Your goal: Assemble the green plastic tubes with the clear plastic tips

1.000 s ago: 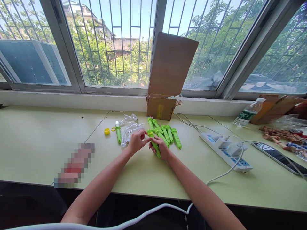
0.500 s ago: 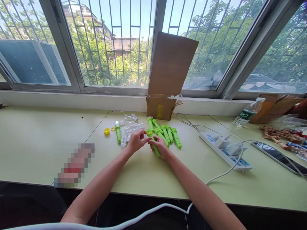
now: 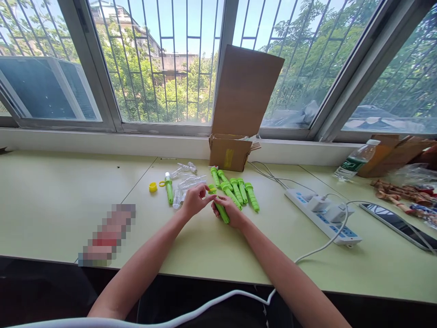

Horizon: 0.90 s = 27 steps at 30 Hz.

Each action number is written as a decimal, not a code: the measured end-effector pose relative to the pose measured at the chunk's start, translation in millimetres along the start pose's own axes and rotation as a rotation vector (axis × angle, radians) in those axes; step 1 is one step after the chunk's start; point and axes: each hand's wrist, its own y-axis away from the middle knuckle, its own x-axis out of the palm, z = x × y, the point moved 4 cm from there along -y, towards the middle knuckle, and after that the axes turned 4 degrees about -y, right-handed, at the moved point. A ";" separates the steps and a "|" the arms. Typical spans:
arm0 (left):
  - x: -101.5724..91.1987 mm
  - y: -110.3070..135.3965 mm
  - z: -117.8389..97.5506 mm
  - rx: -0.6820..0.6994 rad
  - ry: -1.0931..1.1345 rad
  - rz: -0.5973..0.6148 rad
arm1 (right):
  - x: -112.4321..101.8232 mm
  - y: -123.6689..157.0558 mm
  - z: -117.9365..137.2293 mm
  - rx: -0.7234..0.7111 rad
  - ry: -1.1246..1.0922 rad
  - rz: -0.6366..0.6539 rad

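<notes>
A green plastic tube lies slantwise between my two hands, its ridged top end pointing away from me. My right hand is closed around the tube's body. The thumb and fingers of my left hand pinch at the ridged top; the exact contact is partly hidden by the fingers. Just beyond my right hand lie several similar green tubes. Clear plastic tubes are gathered beside my left hand. Left of them is a green tube with a white top, close to yellow ring-shaped caps.
An open cardboard box stands against the window ledge. To the right are a power strip with plugs and cables, a phone and a water bottle. A blurred-out item lies near the table's front left edge.
Both hands keep nearly the same place and grip on the green tube. The whole view has shifted very slightly; the objects on the table stay put.
</notes>
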 end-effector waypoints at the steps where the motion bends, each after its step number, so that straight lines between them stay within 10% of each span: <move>1: 0.0 0.0 -0.2 0.000 0.000 -0.002 | -0.9 -0.5 -1.1 0.001 -0.006 -0.004; 27: 3.4 0.3 -0.7 -0.007 0.030 0.031 | -0.5 7.8 4.3 0.093 -0.099 0.013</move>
